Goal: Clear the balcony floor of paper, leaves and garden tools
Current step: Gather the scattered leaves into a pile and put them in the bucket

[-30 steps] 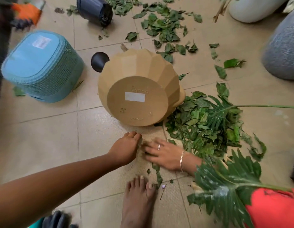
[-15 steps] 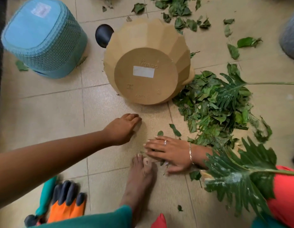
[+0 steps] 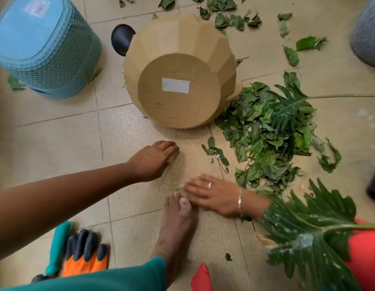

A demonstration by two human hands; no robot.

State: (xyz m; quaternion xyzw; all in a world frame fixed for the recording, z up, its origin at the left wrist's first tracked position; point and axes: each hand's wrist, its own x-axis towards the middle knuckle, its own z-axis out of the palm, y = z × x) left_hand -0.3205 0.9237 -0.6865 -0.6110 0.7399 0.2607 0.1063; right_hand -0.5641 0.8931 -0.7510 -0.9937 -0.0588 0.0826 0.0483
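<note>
My right hand (image 3: 213, 196) lies flat on the floor (image 3: 56, 143), fingers (image 3: 195, 189) straight and empty. My left hand (image 3: 153, 160) rests flat too, nearer the pot (image 3: 182, 59). The leaf pile (image 3: 270, 135) lies just to the right of my right hand, which points away from it. That hand is nearer.

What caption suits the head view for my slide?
Left hand and right hand, both open, reach over the floor beside a leaf pile and a tipped tan pot.
</note>
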